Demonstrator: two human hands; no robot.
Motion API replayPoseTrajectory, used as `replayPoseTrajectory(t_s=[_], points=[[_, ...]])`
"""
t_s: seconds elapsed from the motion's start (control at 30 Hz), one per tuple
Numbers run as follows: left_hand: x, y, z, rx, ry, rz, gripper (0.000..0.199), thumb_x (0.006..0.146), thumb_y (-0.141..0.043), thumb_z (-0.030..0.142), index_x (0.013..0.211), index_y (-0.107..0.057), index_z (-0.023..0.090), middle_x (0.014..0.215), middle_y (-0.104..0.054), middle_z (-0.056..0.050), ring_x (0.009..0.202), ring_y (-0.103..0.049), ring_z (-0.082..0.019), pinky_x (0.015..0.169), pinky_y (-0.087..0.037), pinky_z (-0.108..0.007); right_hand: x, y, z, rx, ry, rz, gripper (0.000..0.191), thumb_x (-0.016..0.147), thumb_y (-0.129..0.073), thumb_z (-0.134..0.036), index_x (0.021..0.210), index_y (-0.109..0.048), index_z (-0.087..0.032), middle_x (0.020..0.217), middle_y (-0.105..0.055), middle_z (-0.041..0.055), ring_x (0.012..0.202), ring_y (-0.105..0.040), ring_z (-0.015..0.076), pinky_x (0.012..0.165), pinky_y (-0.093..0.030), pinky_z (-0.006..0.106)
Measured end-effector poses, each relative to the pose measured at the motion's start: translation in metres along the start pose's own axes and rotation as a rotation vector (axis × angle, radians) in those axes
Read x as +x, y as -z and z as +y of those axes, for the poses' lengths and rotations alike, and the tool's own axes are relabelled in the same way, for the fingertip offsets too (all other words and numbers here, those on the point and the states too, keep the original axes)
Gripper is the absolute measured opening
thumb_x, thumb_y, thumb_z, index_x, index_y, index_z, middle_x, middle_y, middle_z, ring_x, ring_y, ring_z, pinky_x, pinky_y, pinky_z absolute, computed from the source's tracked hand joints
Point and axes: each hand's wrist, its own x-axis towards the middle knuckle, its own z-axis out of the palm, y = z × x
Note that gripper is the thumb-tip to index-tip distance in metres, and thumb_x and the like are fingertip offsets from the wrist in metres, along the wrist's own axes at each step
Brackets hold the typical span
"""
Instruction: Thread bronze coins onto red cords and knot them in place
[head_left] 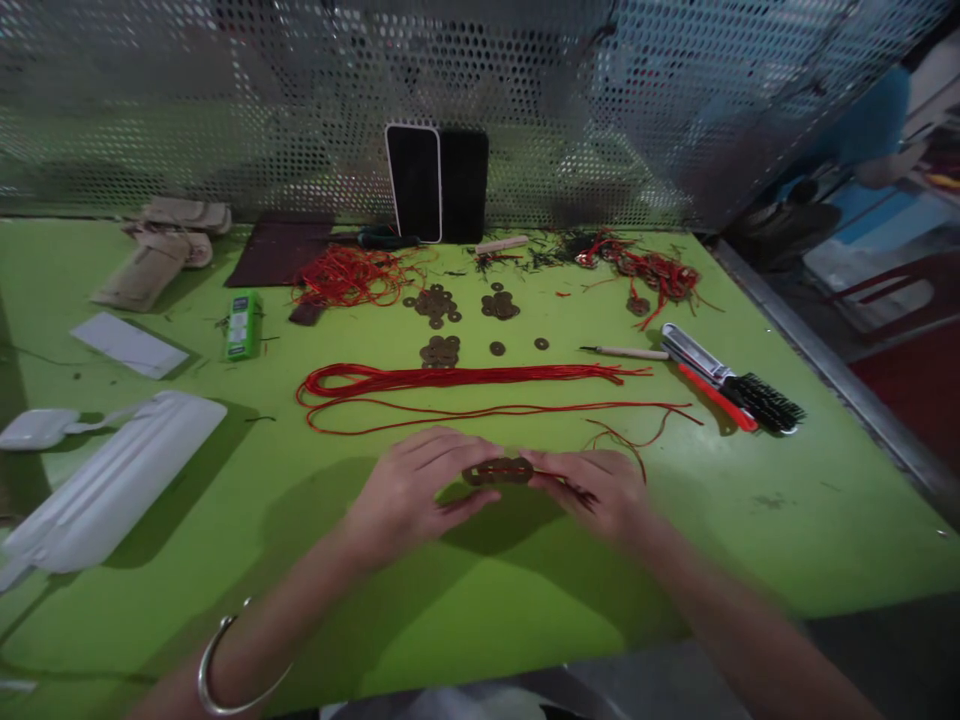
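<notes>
A short row of bronze-coloured coins with holes (498, 471), red cord running through them, is held between my two hands above the green table. My left hand (420, 482) pinches the left end of the row between thumb and fingers. At the right end, my right hand (596, 490) is closed on the coins, and loose red cord trails from it. Just beyond my hands lies a bundle of red cords (465, 379), looped at its left. Piles of loose coins (440, 351) rest behind the cords, with single coins beside them.
A hairbrush (761, 400), red-handled tool (720, 395) and thin pointed tool (626, 352) lie at right. A white lamp-like object (120, 480) occupies the left, near a green box (242, 325). Tangled red thread (356, 275) and two phones (416, 185) stand before the perforated metal screen (315, 110).
</notes>
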Motion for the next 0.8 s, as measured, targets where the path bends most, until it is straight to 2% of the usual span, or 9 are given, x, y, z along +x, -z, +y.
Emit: replayPoseTrajectory(t_s=[0.1,0.23,0.43,0.57,0.67,0.73,0.8], points=[[-0.001,-0.003,0.001,0.027,0.011,-0.009,0.039,0.076,-0.070,0.033,0.109,-0.060,0.016,0.094,-0.071,-0.003,0.084,-0.066,-0.013,0.079,-0.056,-0.027,-0.001,-0.002,0.000,-0.011,0.012,-0.012,0.016,0.091,-0.053,-0.026,0.100,-0.065,-0.019,0.080,-0.073,0.0014,0.058,-0.065,0.0090,0.052,-0.048,0.019],[-0.004,-0.006,0.001,0.024,-0.003,-0.001,0.027,0.079,-0.068,0.028,0.104,-0.062,0.018,0.088,-0.072,0.000,0.078,-0.066,-0.012,0.075,-0.056,-0.025,-0.002,-0.005,0.000,0.002,0.043,-0.012,0.016,0.091,-0.054,-0.025,0.101,-0.065,-0.018,0.078,-0.073,0.0016,0.057,-0.064,0.0091,0.051,-0.047,0.019],[-0.001,-0.004,0.003,0.039,-0.014,0.048,0.022,0.079,-0.068,0.027,0.098,-0.065,0.017,0.081,-0.072,0.001,0.071,-0.067,-0.011,0.070,-0.057,-0.024,-0.003,-0.005,-0.001,-0.005,0.016,-0.027,0.018,0.092,-0.053,-0.028,0.102,-0.064,-0.019,0.076,-0.072,-0.0004,0.052,-0.061,0.0074,0.048,-0.044,0.019],[0.000,-0.003,0.004,0.012,0.020,0.024,0.020,0.081,-0.066,0.026,0.099,-0.066,0.018,0.082,-0.072,0.001,0.071,-0.067,-0.011,0.067,-0.058,-0.023,-0.004,-0.007,0.000,-0.021,-0.018,-0.058,0.026,0.091,-0.052,-0.037,0.106,-0.061,-0.019,0.062,-0.068,-0.0033,0.044,-0.056,0.0075,0.041,-0.038,0.020],[-0.003,-0.005,0.004,-0.031,0.044,-0.005,0.019,0.083,-0.063,0.026,0.101,-0.065,0.020,0.083,-0.073,0.002,0.071,-0.067,-0.011,0.066,-0.058,-0.024,-0.004,-0.010,0.002,0.023,0.000,-0.039,0.021,0.092,-0.052,-0.033,0.106,-0.061,-0.021,0.063,-0.068,-0.0046,0.043,-0.055,0.0067,0.043,-0.040,0.019],[-0.005,-0.006,0.004,-0.038,0.083,-0.044,0.021,0.083,-0.062,0.027,0.103,-0.064,0.021,0.087,-0.072,0.001,0.075,-0.068,-0.013,0.069,-0.059,-0.027,-0.004,-0.011,0.004,0.064,0.004,-0.031,0.020,0.092,-0.052,-0.032,0.106,-0.061,-0.022,0.066,-0.069,-0.0045,0.043,-0.055,0.0064,0.045,-0.042,0.019],[-0.005,-0.005,0.005,-0.007,0.152,-0.085,0.031,0.081,-0.065,0.028,0.111,-0.060,0.020,0.100,-0.070,-0.003,0.090,-0.066,-0.018,0.080,-0.057,-0.036,-0.004,-0.012,0.004,0.091,-0.013,-0.021,0.020,0.091,-0.052,-0.032,0.105,-0.062,-0.022,0.065,-0.069,-0.0042,0.043,-0.055,0.0069,0.044,-0.043,0.019]])
